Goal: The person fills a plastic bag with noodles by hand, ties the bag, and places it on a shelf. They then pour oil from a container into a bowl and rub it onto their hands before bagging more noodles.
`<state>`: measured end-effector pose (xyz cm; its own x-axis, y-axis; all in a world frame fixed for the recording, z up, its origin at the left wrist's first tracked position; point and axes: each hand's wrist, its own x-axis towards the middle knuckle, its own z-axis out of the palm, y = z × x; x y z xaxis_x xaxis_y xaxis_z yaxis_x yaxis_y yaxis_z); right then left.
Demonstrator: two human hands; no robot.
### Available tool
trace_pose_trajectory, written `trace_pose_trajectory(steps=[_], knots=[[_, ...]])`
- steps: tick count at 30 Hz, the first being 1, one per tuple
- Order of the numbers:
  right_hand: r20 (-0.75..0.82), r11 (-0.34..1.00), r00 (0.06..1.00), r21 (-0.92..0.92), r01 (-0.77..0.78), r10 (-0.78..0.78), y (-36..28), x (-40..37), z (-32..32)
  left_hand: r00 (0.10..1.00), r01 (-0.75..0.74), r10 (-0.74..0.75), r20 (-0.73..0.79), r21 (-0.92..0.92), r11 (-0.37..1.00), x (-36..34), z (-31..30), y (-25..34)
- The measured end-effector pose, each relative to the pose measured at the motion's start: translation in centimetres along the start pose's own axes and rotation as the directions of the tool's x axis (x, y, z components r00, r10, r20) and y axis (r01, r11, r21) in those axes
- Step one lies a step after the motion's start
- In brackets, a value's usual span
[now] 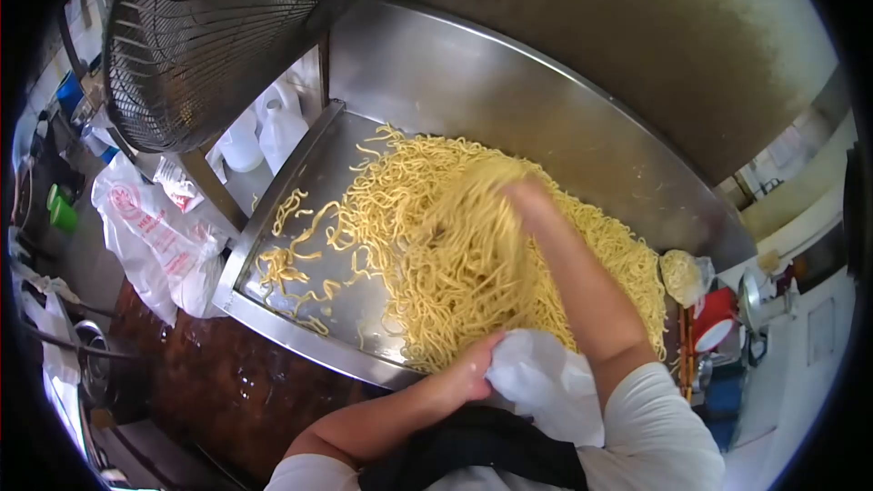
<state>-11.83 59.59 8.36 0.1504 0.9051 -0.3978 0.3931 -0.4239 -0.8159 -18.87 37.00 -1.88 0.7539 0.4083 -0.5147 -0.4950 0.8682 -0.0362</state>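
Observation:
A large heap of thick yellow noodles (409,255) spreads across a metal tray table (364,286), with loose strands toward its left side. My right hand (529,198) is over the heap, smeared by motion. From it a blurred bunch of noodles hangs down, and its fingers are mostly hidden among the strands. Near the front edge, my left hand (479,365) is closed on the edge of a white plastic bag (541,377), which hangs against my front. What is inside the bag cannot be seen.
A large wire-caged fan (218,36) stands at the upper left. White jugs (282,132) and a printed plastic bag (150,236) are left of the table. A metal backsplash (509,91) rises behind. At right are a bag of noodles (682,277) and a red container (714,316).

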Motion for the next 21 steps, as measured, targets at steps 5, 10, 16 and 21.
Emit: trace_pose_trajectory(steps=[5,10,16,21], knots=[[0.012,0.789,0.847,0.370,0.490,-0.532,-13.6,-3.7,-5.7,0.978,-0.156,0.177,0.108,-0.182,0.971,2.7,0.1,3.9],[0.043,0.717,0.721,-0.079,0.693,-0.692,-13.3,-6.9,-5.7,0.892,-0.366,0.442,0.092,-0.426,0.827,3.9,-2.4,10.4],[0.749,0.755,0.661,-0.461,0.466,0.049,14.5,-3.9,0.7,0.882,-0.433,0.469,-0.039,-0.459,0.776,4.2,-7.0,15.3],[0.951,0.849,0.217,-0.296,0.437,0.220,21.2,-2.7,1.6,0.884,-0.466,0.449,-0.131,-0.318,0.826,2.0,-6.8,15.4]])
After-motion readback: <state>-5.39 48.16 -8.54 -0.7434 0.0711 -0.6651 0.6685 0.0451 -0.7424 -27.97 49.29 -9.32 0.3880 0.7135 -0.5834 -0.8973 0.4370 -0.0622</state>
